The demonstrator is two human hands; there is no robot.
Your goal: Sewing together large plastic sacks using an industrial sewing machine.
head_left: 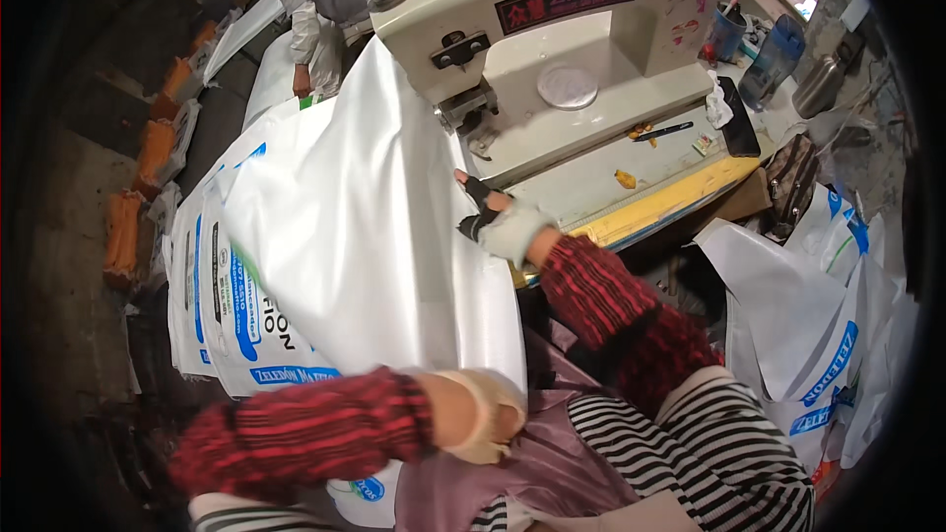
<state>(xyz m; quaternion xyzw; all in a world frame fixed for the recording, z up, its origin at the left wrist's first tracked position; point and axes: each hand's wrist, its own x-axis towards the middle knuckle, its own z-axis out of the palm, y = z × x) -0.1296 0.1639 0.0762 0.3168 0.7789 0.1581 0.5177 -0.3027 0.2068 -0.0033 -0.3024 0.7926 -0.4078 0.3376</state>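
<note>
A large white woven sack (374,207) with blue and black print drapes from the sewing machine (591,30) down toward my lap. Its right edge runs up to the needle area (473,113). Beside that edge, just below the needle area, my right hand (503,222) wears a pale glove with black finger coverings. Its fingers are bent at the sack's edge, the foremost one reaching up along it. Close to my lap, my left hand (483,419), also in a pale glove, is curled at the sack's near edge; its fingertips are blurred and partly hidden.
On the machine table lie a black pen (665,132), a phone (739,118) and a yellow scrap (625,179). A bottle (774,64) and metal flask (826,79) stand farther right. More printed sacks (808,325) hang at right. Another person (320,0) works at far left.
</note>
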